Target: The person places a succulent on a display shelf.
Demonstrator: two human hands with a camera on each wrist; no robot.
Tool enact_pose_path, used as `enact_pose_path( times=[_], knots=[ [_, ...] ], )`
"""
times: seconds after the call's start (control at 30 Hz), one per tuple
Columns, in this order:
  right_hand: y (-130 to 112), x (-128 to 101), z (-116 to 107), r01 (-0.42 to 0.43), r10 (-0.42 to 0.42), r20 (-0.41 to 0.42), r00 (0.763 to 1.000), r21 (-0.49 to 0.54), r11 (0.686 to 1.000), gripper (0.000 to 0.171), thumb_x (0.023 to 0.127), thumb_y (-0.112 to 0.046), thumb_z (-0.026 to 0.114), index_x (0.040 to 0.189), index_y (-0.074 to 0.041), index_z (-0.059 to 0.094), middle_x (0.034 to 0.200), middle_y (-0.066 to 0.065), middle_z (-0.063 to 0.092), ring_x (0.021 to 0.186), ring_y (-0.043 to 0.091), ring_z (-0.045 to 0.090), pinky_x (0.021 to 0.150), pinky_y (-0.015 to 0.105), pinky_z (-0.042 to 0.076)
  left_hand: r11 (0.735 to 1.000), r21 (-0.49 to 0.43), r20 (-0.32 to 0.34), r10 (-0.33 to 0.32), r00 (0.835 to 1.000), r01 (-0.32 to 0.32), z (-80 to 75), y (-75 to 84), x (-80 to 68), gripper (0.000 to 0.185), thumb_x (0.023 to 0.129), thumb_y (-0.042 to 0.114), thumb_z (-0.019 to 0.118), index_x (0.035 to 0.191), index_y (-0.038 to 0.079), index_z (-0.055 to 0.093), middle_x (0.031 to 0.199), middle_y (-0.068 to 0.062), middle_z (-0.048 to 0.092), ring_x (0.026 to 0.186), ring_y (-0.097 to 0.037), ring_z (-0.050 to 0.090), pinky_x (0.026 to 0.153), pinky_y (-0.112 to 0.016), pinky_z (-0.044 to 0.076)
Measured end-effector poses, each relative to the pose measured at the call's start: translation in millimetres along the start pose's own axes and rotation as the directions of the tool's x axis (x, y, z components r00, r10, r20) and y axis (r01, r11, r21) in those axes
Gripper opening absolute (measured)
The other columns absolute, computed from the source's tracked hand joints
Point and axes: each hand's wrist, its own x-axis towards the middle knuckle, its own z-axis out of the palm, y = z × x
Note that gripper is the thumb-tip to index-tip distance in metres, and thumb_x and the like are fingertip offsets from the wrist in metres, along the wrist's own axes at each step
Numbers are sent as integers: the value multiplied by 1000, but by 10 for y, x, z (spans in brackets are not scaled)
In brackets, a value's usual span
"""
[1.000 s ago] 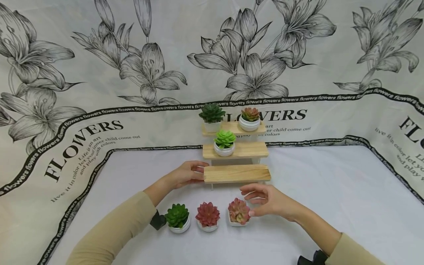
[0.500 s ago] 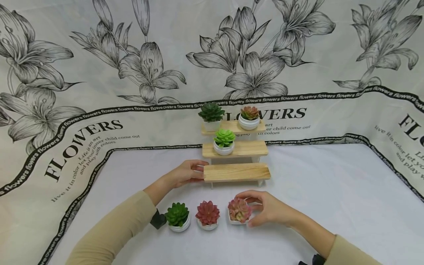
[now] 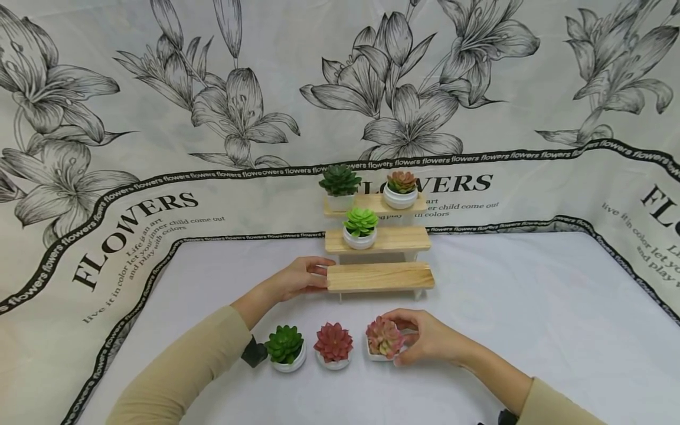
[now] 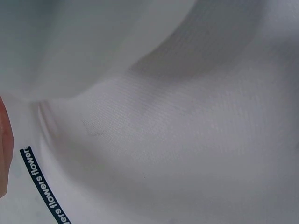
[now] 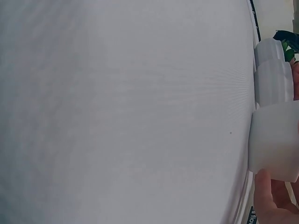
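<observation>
**Head view: pink plant pot gripped on the table, stand steadied at its lowest step**

The small white pot of the pink plant (image 3: 383, 340) is gripped by the right hand (image 3: 427, 337), with fingers curled over its far side and the thumb set low at its near edge. The pot is seen standing on the white tablecloth (image 3: 531, 330), at the right end of a row of three. Just beside it to the left, a red plant (image 3: 333, 345) is placed, and beyond that a green plant (image 3: 284, 347), each in a white pot. In the right wrist view, the three pots are lined up along the right edge, and a thumb (image 5: 265, 196) is pressed against the base of the nearest one.

Behind the row, the left end of the lowest step of a wooden stand (image 3: 379, 277) is held by the left hand (image 3: 300, 277), its fingers bent around the board's edge. A light green plant (image 3: 360, 228) is kept on the middle step. On the top step, a dark green plant (image 3: 339, 186) and a reddish plant (image 3: 401, 189) are set well apart. A flower-printed cloth (image 3: 159, 118) is hung behind the table.
</observation>
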Motion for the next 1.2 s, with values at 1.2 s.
enact_pose_path(
  times=[1.2],
  knots=[
    [-206,-79,-176,-18,17,-86,996,-13,1000,68,71,0,75,131,6,45,122,16,52,109,21,52,82,30,54,1000,2,15,6,1000,-6,-24,-18,3,49,86,-11,54,134,-3,45,116,-17,50,94,-21,57,89,-37,52]
  ],
)
